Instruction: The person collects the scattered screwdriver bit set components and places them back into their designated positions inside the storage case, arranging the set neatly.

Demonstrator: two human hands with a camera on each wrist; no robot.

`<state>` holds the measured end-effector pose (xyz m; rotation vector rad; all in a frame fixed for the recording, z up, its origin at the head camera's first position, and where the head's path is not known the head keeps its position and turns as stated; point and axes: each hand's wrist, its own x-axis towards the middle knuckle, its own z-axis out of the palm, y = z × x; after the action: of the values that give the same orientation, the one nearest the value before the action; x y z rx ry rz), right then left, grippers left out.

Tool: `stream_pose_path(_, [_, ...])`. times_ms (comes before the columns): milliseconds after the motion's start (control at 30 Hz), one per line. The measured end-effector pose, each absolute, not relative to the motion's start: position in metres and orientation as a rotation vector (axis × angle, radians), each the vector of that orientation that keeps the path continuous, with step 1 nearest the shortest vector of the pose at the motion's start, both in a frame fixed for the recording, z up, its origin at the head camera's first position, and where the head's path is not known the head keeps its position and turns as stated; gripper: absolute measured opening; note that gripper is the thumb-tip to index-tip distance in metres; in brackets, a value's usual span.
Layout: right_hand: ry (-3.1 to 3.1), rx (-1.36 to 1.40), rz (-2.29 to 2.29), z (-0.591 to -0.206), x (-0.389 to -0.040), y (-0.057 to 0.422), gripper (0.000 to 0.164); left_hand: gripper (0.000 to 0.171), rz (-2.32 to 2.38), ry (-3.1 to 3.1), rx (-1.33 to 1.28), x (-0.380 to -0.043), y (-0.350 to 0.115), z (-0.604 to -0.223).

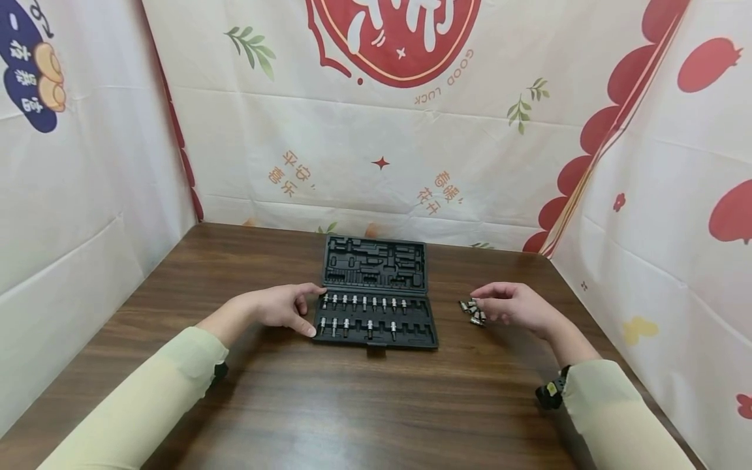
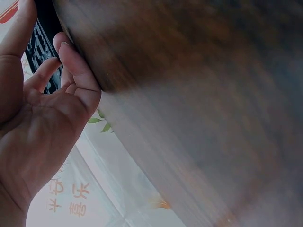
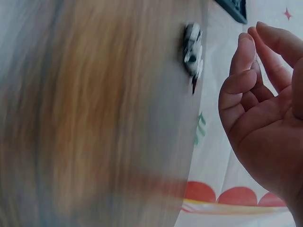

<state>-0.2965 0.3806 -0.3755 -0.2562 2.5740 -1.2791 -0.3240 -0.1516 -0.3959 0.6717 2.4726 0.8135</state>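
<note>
A black plastic case (image 1: 376, 335) lies opened flat on the table, its moulded lid (image 1: 376, 264) folded toward the back. Silver bit sockets (image 1: 364, 302) stand in two rows in the tray, with vacant slots at the right. My left hand (image 1: 284, 305) rests at the case's left side, thumb by the front corner and index finger near the hinge. Right of the case, my right hand (image 1: 517, 310) is over a small pile of loose bit sockets (image 1: 477, 318), thumb and fingertips close together. I cannot tell whether a socket is between them.
The brown wooden table (image 1: 364, 411) extends to a printed cloth (image 1: 352, 150) at the back. More patterned cloth hangs at the left and right. A black wrist device (image 1: 551, 391) sits by the right sleeve.
</note>
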Motion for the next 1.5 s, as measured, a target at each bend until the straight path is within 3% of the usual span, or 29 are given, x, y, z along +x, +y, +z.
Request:
stream_pose_path(633, [2.68,-0.083,-1.127,-0.386,-0.314,0.414,0.04,0.095,0.828,2.465,0.683,-0.325,-0.153,-0.397])
stream_pose_path(1500, [2.748,-0.14,-0.925,-0.397,-0.346,0.399,0.034,0.094,0.846,2.455,0.669,-0.324,-0.152,-0.397])
